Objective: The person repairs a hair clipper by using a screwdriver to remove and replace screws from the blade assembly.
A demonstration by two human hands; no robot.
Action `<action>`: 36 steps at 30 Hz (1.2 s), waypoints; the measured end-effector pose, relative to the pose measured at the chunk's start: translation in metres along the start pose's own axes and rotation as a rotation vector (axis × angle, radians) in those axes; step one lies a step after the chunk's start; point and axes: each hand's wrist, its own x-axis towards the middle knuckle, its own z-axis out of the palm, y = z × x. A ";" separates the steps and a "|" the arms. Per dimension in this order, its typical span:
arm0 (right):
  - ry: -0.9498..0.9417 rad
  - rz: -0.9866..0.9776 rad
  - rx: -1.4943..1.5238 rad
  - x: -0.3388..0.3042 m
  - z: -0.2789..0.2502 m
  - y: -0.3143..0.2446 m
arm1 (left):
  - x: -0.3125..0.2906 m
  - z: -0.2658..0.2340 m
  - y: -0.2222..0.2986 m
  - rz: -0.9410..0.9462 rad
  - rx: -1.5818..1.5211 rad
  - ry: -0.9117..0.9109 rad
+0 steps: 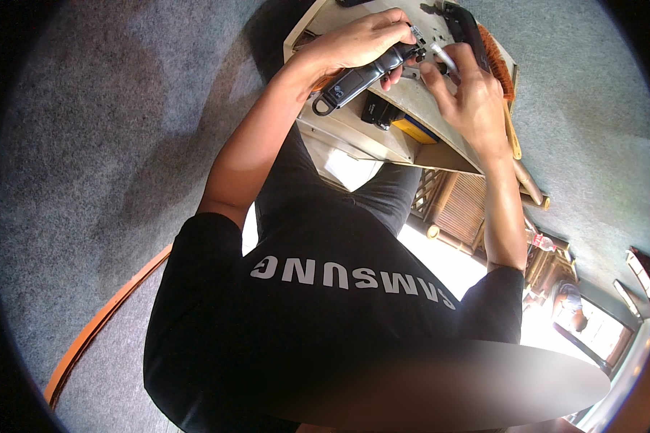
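Note:
My left hand (365,40) is closed around a black hair clipper (357,81), whose handle ends in a hanging loop pointing toward my body. The clipper's blade end is up by my left fingertips. Close to that end, my right hand (473,94) pinches a small, thin whitish tube (444,56), its tip tilted toward the blade. I cannot make out whether the tip touches the clipper. Another long black tool (464,27) lies on the worktop (430,90) just beyond my right hand, with an orange-bristled brush (500,63) beside it.
Small dark bits are scattered over the worktop. On the shelf below sit a black device (379,110) and a yellow box (415,130). A bamboo-like cabinet (458,206) stands at the right, and a clear bottle (542,242) is near it. Another person (569,307) is farther off at the right.

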 end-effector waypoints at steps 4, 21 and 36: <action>0.003 -0.138 0.192 -0.011 -0.013 0.027 | 0.003 0.001 0.001 -0.014 -0.015 0.002; -0.140 0.347 1.453 -0.062 -0.003 -0.005 | -0.001 0.001 0.006 -0.087 -0.078 0.029; -0.021 0.599 1.870 -0.074 0.038 -0.024 | -0.001 0.005 0.005 -0.031 -0.092 0.111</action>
